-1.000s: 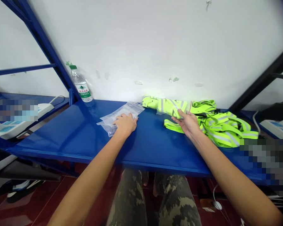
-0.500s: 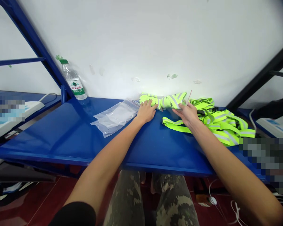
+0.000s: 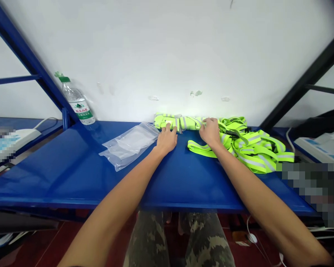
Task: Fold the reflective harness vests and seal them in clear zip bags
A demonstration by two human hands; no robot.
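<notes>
Hi-vis roll (image 3: 191,123) lowered, axis approx. L-R

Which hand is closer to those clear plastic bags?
Left. The left hand is just right of the clear plastic bags; the right hand is farther right, beside the loose neon straps.

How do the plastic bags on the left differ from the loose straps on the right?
The plastic bags are see-through and colourless; the loose straps are bright yellow-green with pale grey stripes. The plastic bags lie flat, whereas the loose straps form a looped, tangled heap. Both rest on the blue table.
</notes>
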